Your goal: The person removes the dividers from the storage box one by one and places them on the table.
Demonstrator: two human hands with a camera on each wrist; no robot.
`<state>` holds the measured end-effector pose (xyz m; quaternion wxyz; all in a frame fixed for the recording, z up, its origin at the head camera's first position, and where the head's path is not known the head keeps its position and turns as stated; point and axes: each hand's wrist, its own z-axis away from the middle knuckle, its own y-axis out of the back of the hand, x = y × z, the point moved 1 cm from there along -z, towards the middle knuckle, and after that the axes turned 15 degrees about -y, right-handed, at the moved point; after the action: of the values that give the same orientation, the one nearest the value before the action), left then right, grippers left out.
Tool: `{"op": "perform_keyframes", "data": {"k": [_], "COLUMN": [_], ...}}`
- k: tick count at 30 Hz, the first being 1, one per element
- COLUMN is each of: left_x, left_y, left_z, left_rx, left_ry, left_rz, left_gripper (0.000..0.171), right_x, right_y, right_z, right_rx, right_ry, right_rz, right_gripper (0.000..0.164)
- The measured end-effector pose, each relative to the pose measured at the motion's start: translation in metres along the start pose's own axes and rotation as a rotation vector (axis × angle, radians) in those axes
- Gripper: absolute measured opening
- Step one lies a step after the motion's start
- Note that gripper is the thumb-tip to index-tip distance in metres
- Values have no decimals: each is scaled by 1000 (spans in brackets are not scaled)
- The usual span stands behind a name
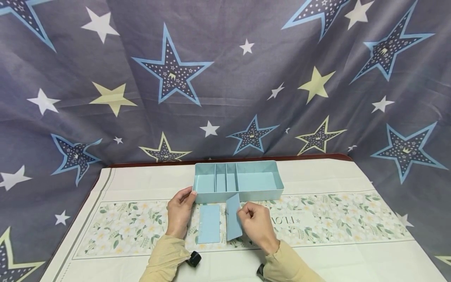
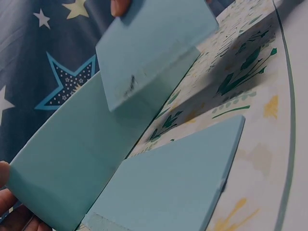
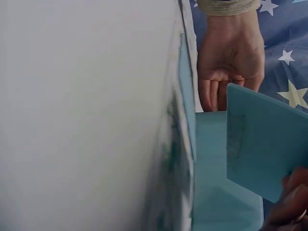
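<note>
A light blue divided organizer box (image 1: 258, 194) stands on the table, split by upright dividers into several compartments. My left hand (image 1: 179, 213) holds its front left corner, thumb at the front and fingers along the side. In front of the box, my right hand (image 1: 258, 225) pinches a thin blue divider panel (image 1: 234, 221) by its right edge and holds it upright and tilted. A clear strip with a dark smudge runs along that panel's lower part in the left wrist view. Beside it, a second blue panel (image 1: 209, 225) lies flat on the cloth, between the two hands.
A white tablecloth (image 1: 141, 182) with a printed floral band (image 1: 338, 223) covers the table. Behind the table's dark red back edge (image 1: 158, 163) hangs a grey star-patterned curtain (image 1: 225, 78). Dark wrist straps (image 1: 193, 259) show at the sleeves.
</note>
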<state>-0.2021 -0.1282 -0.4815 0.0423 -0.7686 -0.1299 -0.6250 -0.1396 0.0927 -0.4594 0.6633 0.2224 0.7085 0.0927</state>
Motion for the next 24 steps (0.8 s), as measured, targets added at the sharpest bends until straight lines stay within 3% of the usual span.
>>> {"op": "perform_keyframes", "data": {"k": [11,19,24], "left_x": [-2,-27,-7], "left_y": [0,-2,-1], "left_z": [1,-3,0], "left_rx": [5,15,20], "left_ry": [-21,-81,-39], "left_rz": [-5,-19,3], "left_gripper": [30,39,31], "right_x": [8,8,11], "right_y": [-4,-5,-6], "right_z": [-4,-6,-8], "right_rx": [-13,-108,-165], "right_ry": [-77,-182,-242], "right_rz": [-7,-13,-19], "right_gripper": [29,29,27]}}
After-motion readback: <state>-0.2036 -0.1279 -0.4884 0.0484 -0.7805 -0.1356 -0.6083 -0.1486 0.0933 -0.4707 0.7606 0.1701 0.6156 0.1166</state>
